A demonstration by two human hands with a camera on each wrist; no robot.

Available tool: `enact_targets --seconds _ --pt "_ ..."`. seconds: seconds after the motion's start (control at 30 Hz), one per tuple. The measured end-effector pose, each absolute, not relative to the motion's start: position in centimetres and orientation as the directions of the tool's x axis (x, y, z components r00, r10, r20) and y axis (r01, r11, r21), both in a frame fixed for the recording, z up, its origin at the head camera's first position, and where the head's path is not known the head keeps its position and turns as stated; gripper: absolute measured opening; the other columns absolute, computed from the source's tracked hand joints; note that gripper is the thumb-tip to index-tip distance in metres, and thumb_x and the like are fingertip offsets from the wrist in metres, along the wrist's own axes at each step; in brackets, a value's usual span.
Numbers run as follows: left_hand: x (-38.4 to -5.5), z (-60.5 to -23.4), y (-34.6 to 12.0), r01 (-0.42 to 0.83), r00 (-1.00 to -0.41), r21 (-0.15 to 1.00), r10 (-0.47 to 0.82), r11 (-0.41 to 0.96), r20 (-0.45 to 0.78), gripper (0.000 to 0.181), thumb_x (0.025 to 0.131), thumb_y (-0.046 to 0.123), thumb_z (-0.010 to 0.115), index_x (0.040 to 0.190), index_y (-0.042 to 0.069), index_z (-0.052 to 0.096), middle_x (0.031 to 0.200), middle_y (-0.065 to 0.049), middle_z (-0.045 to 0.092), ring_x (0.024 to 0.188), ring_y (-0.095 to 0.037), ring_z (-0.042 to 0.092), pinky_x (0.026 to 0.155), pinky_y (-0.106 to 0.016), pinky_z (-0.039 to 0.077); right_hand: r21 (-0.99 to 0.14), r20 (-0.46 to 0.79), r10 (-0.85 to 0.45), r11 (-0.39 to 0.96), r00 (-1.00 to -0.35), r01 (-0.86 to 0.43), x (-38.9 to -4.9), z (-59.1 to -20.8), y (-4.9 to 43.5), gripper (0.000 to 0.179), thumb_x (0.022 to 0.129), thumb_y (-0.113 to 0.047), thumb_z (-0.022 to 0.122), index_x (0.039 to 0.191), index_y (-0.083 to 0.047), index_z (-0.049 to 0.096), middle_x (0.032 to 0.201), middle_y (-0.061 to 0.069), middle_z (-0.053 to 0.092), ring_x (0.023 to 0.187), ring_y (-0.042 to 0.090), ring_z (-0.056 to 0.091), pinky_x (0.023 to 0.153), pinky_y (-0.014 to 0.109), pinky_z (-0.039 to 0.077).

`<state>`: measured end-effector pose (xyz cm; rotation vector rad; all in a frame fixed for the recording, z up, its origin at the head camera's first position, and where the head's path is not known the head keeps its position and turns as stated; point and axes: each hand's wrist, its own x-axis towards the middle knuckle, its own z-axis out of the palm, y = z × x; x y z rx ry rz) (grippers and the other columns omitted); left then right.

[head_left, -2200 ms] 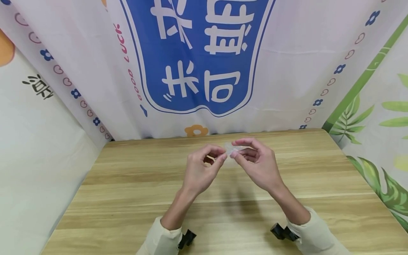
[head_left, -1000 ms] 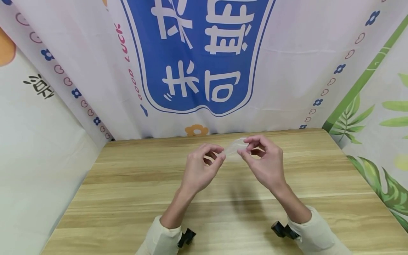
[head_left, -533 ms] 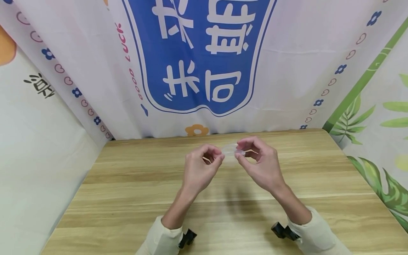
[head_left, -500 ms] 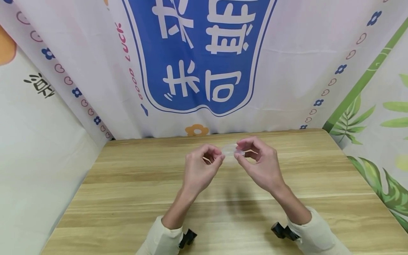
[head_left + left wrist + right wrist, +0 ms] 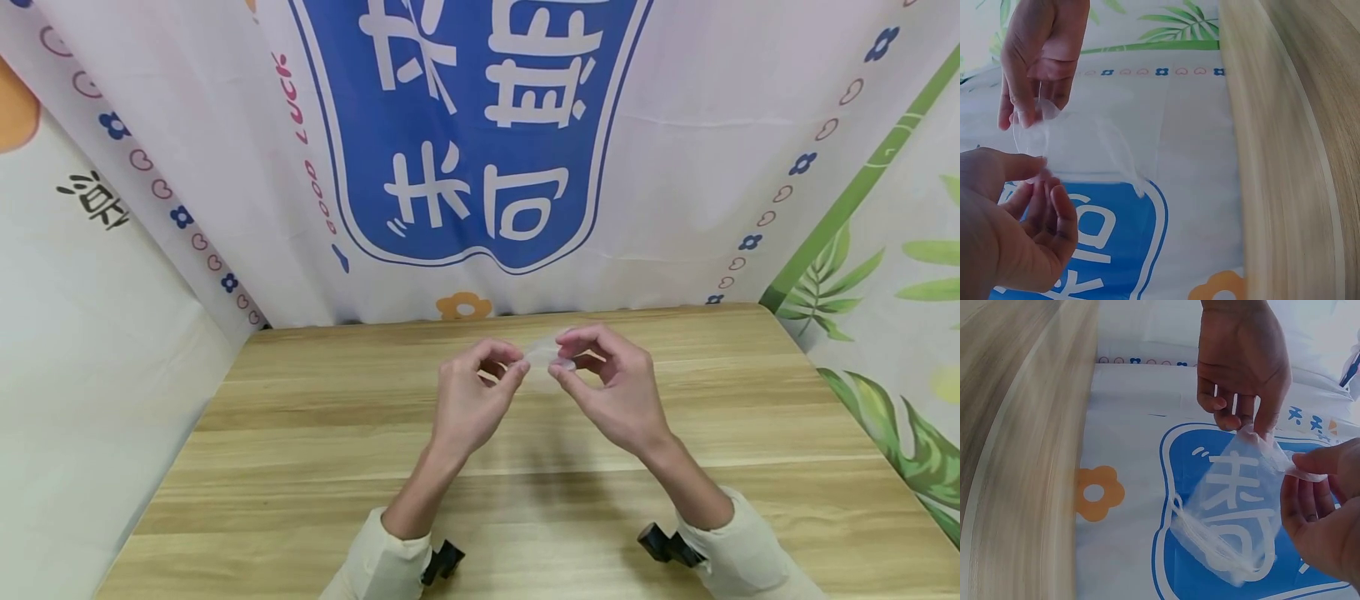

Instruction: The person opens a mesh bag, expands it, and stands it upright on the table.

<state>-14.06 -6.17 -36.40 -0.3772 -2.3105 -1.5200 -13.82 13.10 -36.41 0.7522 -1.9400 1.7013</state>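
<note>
Just below the middle of the head view, you hold a clear bag (image 5: pixel 542 348) above the worktop (image 5: pixel 337 433), your left hand (image 5: pixel 474 400) pinching one side and your right hand (image 5: pixel 618 392) pinching the other. A printed curtain (image 5: pixel 675 192) fills the top. In the left wrist view, your left hand sits lower left, your right hand upper left, and the bag spreads rightward from your fingertips. In the right wrist view, the bag lies right of centre, a whitish strand (image 5: pixel 1207 544) showing towards its lower end.
</note>
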Motion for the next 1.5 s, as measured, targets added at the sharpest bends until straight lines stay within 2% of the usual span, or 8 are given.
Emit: enact_targets --seconds 0.23,0.43,0.5,0.63,0.87,1.0,1.2,1.5 --pt "-13.83 -36.52 -5.95 0.500 -0.838 0.776 -0.014 0.384 0.546 0.012 0.087 -0.004 0.079 0.085 0.005 0.073 0.076 -0.006 0.070 0.068 -0.011 0.063 0.058 -0.018 0.056 -0.690 0.708 -0.059 0.155 -0.704 -0.707 -13.71 -36.34 12.97 0.032 0.078 0.026 0.077 0.105 0.011 0.070 0.094 0.022 0.067 0.086 0.008 0.064 0.084 0.017 0.062" --pt "-13.65 -36.53 -5.61 0.577 -0.775 0.727 -0.031 0.372 0.631 0.014 0.084 -0.010 0.074 0.086 0.004 0.072 0.076 -0.009 0.069 0.067 -0.013 0.064 0.056 -0.022 0.058 -0.606 0.771 0.005 0.315 -0.637 -0.731 -13.91 -36.61 12.84 0.027 0.080 0.021 0.073 0.102 0.006 0.073 0.085 0.013 0.066 0.080 0.009 0.061 0.079 0.012 0.057" --pt "-13.59 -36.51 -5.50 0.598 -0.757 0.713 -0.033 0.366 0.652 0.014 0.084 -0.012 0.073 0.087 0.003 0.071 0.079 -0.009 0.069 0.068 -0.015 0.065 0.057 -0.024 0.060 -0.597 0.772 0.021 0.364 -0.635 -0.715 -13.92 -36.73 12.81 0.026 0.080 0.018 0.072 0.102 0.005 0.074 0.083 0.011 0.066 0.078 0.010 0.061 0.077 0.011 0.056" --pt "-13.62 -36.61 -5.46 0.614 -0.742 0.702 -0.040 0.362 0.669 0.017 0.084 -0.015 0.069 0.089 0.000 0.072 0.083 -0.010 0.068 0.072 -0.017 0.065 0.061 -0.025 0.063 -0.629 0.725 -0.003 0.406 -0.689 -0.663 -13.84 -36.74 12.90 0.023 0.085 0.011 0.076 0.106 0.001 0.075 0.086 0.009 0.069 0.078 0.013 0.064 0.072 0.015 0.058" --pt "-13.69 -36.58 -5.64 0.604 -0.758 0.720 -0.031 0.341 0.651 0.017 0.087 -0.016 0.070 0.094 -0.002 0.073 0.090 -0.010 0.067 0.077 -0.020 0.067 0.068 -0.025 0.065 -0.732 0.587 -0.042 0.397 -0.808 -0.553 -13.61 -36.21 13.29 0.019 0.095 -0.004 0.079 0.113 0.000 0.075 0.098 0.009 0.079 0.082 0.014 0.073 0.070 0.018 0.062" --pt "-13.61 -36.49 -5.57 0.609 -0.772 0.735 0.010 0.300 0.635 0.014 0.089 -0.013 0.071 0.098 -0.002 0.073 0.094 -0.013 0.069 0.079 -0.023 0.068 0.071 -0.026 0.066 -0.755 0.559 -0.021 0.399 -0.829 -0.520 -13.62 -36.11 13.24 0.018 0.096 -0.003 0.078 0.113 -0.002 0.075 0.098 0.010 0.080 0.081 0.013 0.075 0.069 0.017 0.063" --pt "-13.69 -36.58 -5.46 0.588 -0.798 0.762 0.043 0.272 0.601 0.020 0.089 -0.012 0.073 0.107 -0.003 0.073 0.098 -0.016 0.070 0.082 -0.022 0.069 0.073 -0.026 0.066 -0.772 0.549 0.020 0.394 -0.836 -0.498 -13.60 -36.11 13.15 0.024 0.090 0.006 0.079 0.112 -0.002 0.074 0.092 0.011 0.076 0.078 0.015 0.075 0.067 0.017 0.062" --pt "-13.91 -36.61 -5.65 0.575 -0.810 0.766 0.065 0.287 0.583 0.025 0.090 -0.010 0.075 0.113 -0.001 0.074 0.095 -0.015 0.076 0.080 -0.022 0.072 0.071 -0.026 0.065 -0.790 0.500 -0.018 0.401 -0.866 -0.464 -13.63 -35.91 13.45 0.022 0.095 -0.005 0.080 0.116 -0.004 0.074 0.100 0.010 0.079 0.087 0.022 0.078 0.070 0.020 0.063"
